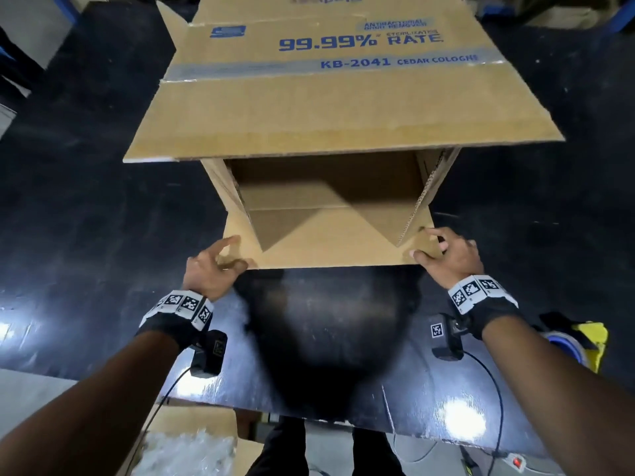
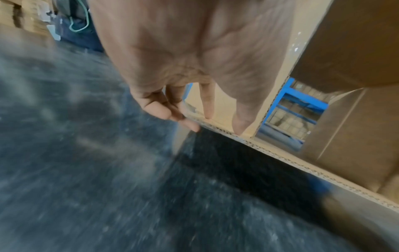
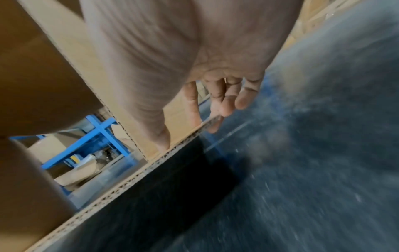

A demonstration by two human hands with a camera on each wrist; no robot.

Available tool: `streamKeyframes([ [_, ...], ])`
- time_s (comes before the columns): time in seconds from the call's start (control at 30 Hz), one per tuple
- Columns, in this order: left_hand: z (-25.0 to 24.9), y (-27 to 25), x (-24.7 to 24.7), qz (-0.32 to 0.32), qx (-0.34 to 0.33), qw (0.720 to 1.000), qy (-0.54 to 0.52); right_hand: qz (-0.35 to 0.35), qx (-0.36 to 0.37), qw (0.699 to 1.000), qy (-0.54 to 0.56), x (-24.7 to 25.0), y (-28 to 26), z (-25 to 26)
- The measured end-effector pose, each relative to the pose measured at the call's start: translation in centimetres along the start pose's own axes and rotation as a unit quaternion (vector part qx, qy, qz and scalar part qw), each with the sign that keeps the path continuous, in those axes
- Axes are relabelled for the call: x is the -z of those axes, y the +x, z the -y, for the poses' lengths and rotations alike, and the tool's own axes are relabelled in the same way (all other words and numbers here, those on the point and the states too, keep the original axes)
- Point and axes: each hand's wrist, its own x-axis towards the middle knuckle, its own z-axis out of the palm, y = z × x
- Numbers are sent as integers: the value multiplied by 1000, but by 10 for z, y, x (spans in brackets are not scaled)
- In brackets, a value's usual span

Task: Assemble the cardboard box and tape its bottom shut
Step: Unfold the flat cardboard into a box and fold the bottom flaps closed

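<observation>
A brown cardboard box (image 1: 326, 108) with blue print lies on its side on the black table (image 1: 103, 201), its open end facing me. The top flap juts out level towards me, the side flaps (image 1: 223, 187) angle inward, and the bottom flap (image 1: 330, 249) lies flat on the table. My left hand (image 1: 220, 266) touches that flap's near left corner with thumb and forefinger spread (image 2: 222, 122). My right hand (image 1: 446, 252) touches the near right corner the same way (image 3: 181, 133), other fingers reaching past the corrugated edge (image 3: 129, 179). Neither hand clasps anything.
A yellow tape dispenser (image 1: 567, 341) with a blue roll lies on the table just right of my right wrist. Another open carton (image 1: 192, 438) sits on the floor below the table's near edge. Blue shelving (image 2: 302, 102) shows through the box.
</observation>
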Motion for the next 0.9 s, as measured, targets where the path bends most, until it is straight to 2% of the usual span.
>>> streamKeyframes([
  [0.23, -54, -30, 73, -12, -64, 997, -42, -34, 8, 999, 15, 93, -18, 37],
  [0.47, -128, -44, 159, -124, -152, 980, -16, -99, 51, 992, 53, 219, -27, 102],
  [0.6, -168, -47, 204, -143, -166, 976, -9, -142, 52, 988, 43, 269, -14, 124],
  [0.73, -192, -48, 220, -119, -174, 978, 4, -139, 9, 990, 15, 282, 2, 125],
  [0.9, -170, -43, 188, -66, -166, 982, 55, -72, -8, 997, 9, 243, -15, 89],
])
